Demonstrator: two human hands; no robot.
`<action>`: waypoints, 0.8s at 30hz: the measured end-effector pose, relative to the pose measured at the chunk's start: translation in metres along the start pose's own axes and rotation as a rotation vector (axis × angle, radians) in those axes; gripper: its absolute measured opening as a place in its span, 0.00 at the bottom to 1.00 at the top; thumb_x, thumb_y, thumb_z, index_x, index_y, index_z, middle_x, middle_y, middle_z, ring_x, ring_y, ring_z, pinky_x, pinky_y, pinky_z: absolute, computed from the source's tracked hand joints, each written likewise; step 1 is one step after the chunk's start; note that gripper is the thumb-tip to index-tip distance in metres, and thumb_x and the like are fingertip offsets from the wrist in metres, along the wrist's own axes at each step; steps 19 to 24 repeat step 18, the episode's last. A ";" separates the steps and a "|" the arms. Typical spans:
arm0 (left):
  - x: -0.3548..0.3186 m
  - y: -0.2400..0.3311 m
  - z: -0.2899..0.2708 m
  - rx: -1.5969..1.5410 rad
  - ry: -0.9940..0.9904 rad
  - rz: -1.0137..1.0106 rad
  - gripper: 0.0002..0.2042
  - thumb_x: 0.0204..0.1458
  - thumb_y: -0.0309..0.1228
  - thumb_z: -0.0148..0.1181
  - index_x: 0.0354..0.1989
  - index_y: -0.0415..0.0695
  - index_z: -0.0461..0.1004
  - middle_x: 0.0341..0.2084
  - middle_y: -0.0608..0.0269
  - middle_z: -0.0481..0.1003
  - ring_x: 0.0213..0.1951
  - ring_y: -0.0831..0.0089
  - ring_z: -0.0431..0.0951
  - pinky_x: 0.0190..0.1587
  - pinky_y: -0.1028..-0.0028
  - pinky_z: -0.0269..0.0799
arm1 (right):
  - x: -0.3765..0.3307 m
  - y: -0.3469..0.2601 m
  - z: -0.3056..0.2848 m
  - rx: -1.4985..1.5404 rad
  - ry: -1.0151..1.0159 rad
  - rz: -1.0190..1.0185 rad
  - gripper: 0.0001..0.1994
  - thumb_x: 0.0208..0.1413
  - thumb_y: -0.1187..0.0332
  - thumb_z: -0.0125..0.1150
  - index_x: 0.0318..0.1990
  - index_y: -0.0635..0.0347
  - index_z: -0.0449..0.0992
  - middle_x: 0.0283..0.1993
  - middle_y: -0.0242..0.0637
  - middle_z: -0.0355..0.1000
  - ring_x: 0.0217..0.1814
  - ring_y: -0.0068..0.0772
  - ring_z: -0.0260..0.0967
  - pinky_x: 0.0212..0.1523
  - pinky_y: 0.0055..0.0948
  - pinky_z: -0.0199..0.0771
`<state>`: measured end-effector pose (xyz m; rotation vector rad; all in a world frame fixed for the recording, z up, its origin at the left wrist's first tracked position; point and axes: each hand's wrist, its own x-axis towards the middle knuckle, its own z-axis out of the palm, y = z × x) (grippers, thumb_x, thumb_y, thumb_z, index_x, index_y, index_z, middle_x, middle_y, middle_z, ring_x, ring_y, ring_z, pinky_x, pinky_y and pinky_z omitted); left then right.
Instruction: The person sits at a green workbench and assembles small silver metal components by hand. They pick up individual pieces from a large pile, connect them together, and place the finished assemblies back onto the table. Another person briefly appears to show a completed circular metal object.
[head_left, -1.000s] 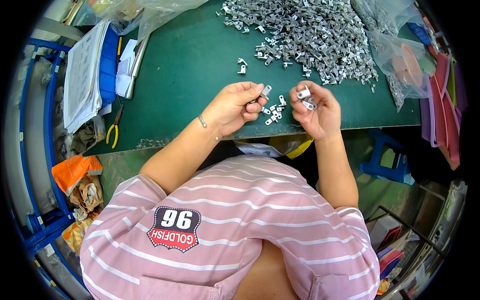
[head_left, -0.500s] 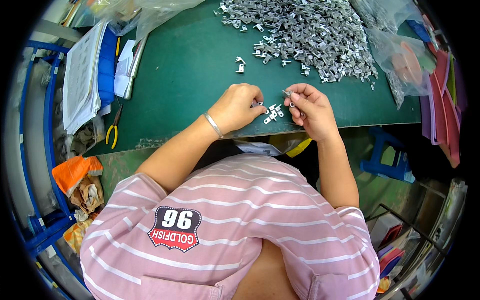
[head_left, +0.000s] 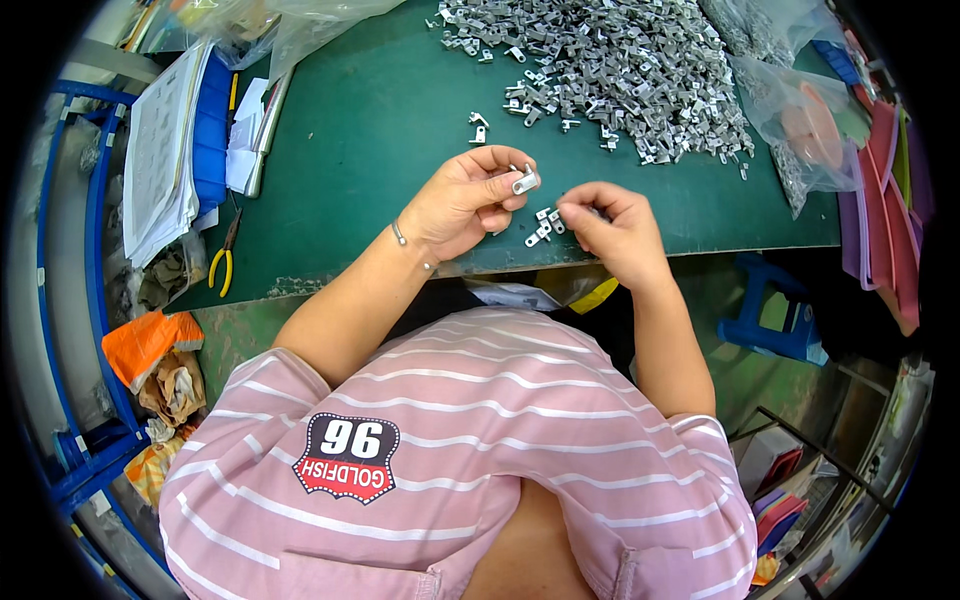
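Between the thumb and fingers of my left hand (head_left: 470, 200) is a small bent metal bracket (head_left: 524, 182) with a hole in it, held above the table. My right hand (head_left: 618, 232) has its fingertips pinched together at the right edge of a small cluster of metal brackets (head_left: 540, 228) near the table's front edge. Whether anything sits in that pinch is hidden by the fingers. Farther off, a couple of loose brackets (head_left: 479, 130) lie apart from a large heap of the same brackets (head_left: 640, 75).
Yellow-handled pliers (head_left: 222, 268) lie on the green table (head_left: 350, 150) at the left, near stacked papers (head_left: 165, 150) and a blue bin (head_left: 212, 150). Plastic bags (head_left: 800, 125) stand right of the heap. A blue stool (head_left: 775, 310) is below the table at right.
My left hand has turned palm up and lifted, bringing its bracket into view. My right hand has rolled over and lowered its fingers to the small cluster.
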<state>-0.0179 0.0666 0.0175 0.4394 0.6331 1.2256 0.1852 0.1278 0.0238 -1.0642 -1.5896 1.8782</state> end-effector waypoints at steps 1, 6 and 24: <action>0.000 0.000 0.001 -0.017 0.014 -0.005 0.08 0.51 0.25 0.57 0.39 0.39 0.70 0.34 0.60 0.70 0.26 0.83 0.65 0.19 0.88 0.57 | -0.001 0.000 0.006 -0.303 0.041 -0.159 0.05 0.47 0.75 0.60 0.31 0.65 0.74 0.29 0.40 0.69 0.27 0.33 0.68 0.24 0.28 0.65; -0.002 0.008 0.009 -0.118 0.096 -0.067 0.10 0.49 0.25 0.57 0.40 0.38 0.70 0.32 0.59 0.70 0.26 0.80 0.68 0.17 0.86 0.59 | -0.004 0.011 0.013 -0.736 0.141 -0.353 0.09 0.45 0.75 0.62 0.36 0.64 0.76 0.30 0.42 0.69 0.31 0.37 0.68 0.33 0.31 0.68; 0.016 -0.014 0.014 1.679 0.107 0.303 0.11 0.39 0.33 0.67 0.27 0.39 0.77 0.24 0.52 0.74 0.28 0.63 0.76 0.33 0.68 0.71 | -0.009 0.011 -0.007 0.694 -0.187 0.016 0.13 0.52 0.76 0.57 0.46 0.65 0.71 0.30 0.30 0.68 0.22 0.13 0.57 0.19 0.11 0.55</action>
